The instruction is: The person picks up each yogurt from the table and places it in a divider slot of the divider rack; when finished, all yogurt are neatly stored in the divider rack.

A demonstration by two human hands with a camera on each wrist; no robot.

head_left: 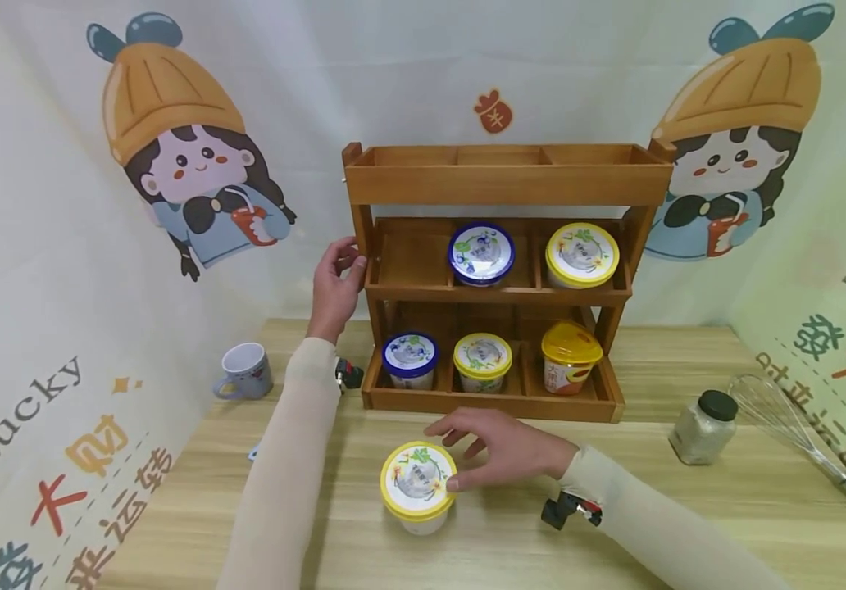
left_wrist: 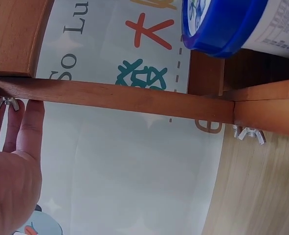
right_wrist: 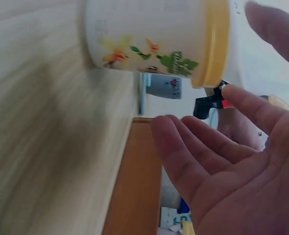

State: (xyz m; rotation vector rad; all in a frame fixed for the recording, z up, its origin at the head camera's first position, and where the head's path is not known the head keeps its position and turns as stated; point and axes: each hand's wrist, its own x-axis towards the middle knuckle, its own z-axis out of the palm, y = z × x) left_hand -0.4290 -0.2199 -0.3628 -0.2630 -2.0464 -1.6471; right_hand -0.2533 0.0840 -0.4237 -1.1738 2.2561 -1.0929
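A tub with a yellow-rimmed lid (head_left: 419, 482) stands upright on the table in front of the wooden rack (head_left: 493, 406). Beside it is my right hand (head_left: 507, 447), fingers spread and thumb by the lid's edge in the head view. The right wrist view shows the tub's flower-printed side (right_wrist: 149, 36) with the fingers apart from it; whether the thumb touches the lid I cannot tell. My left hand (head_left: 338, 287) rests on the rack's left side post. In the left wrist view, its straight fingers (left_wrist: 31, 127) touch the post (left_wrist: 134, 100) near a wing nut (left_wrist: 7, 103).
The rack's middle tier holds a blue-lidded tub (head_left: 481, 254) and a yellow-lidded tub (head_left: 582, 256). Below stand a blue-lidded tub (head_left: 410, 360), a yellow-lidded tub (head_left: 483, 363) and a yellow-topped cup (head_left: 569, 359). A mug (head_left: 247, 370) sits left; a jar (head_left: 703, 428) and whisk (head_left: 799, 434) right.
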